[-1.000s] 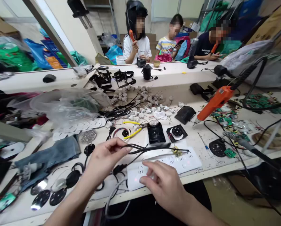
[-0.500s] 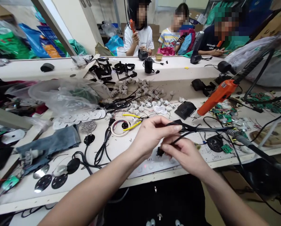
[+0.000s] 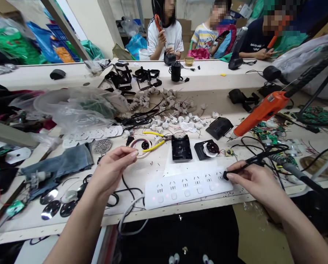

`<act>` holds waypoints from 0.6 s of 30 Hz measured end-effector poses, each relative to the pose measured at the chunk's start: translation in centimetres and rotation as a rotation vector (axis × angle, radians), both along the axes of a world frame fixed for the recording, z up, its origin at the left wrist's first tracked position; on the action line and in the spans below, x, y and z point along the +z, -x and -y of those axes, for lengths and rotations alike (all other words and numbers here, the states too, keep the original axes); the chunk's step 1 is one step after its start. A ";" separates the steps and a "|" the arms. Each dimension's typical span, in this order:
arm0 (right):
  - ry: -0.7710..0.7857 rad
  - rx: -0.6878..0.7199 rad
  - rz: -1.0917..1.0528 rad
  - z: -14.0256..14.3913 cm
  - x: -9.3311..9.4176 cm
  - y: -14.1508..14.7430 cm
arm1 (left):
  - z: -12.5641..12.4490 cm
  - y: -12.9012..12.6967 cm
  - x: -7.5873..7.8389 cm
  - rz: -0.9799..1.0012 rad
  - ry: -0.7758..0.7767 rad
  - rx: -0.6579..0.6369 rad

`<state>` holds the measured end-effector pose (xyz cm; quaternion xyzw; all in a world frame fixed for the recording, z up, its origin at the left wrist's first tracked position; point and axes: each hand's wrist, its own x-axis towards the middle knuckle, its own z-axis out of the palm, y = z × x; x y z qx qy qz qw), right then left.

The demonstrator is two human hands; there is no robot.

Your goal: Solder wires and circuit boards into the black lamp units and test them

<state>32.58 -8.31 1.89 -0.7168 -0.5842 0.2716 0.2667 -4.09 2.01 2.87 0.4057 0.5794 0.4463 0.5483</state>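
My right hand point(image 3: 252, 179) pinches a black plug point(image 3: 226, 176) with its cord running back over the fingers. The plug is at the right end of a white power strip point(image 3: 186, 185), by the last socket; whether its pins are in cannot be made out. My left hand point(image 3: 117, 165) is raised over the left part of the bench, thumb and fingertips drawn together with nothing visible between them. Just beyond those fingertips lie a roll of tape point(image 3: 133, 142) and yellow-handled pliers point(image 3: 153, 146). Behind the strip stand an open black housing point(image 3: 181, 149) and another black part with a round disc point(image 3: 206, 149).
An orange electric screwdriver point(image 3: 260, 113) hangs at the right, near green circuit boards point(image 3: 263, 134). White lamp parts point(image 3: 164, 123) are heaped mid-bench. A denim cloth point(image 3: 59, 161) lies left. Several people sit across the bench, one person point(image 3: 165, 40) holding an orange tool.
My hands have parted. The left let go of the black cord and moved left; the right carried the plug right and down to the power strip, which is now uncovered.
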 end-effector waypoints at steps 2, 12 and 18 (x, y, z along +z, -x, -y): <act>-0.040 -0.056 0.043 0.3 -0.5 0.2 | 0.7 0.9 -0.7 -0.073 -0.017 0.064; -0.072 -0.198 0.020 1.7 -2.7 0.2 | 6.1 -0.9 -3.9 -0.700 -0.300 -0.323; -0.113 -0.177 0.041 2.1 -3.1 0.7 | 7.3 -4.4 -5.4 -1.029 -0.536 -0.570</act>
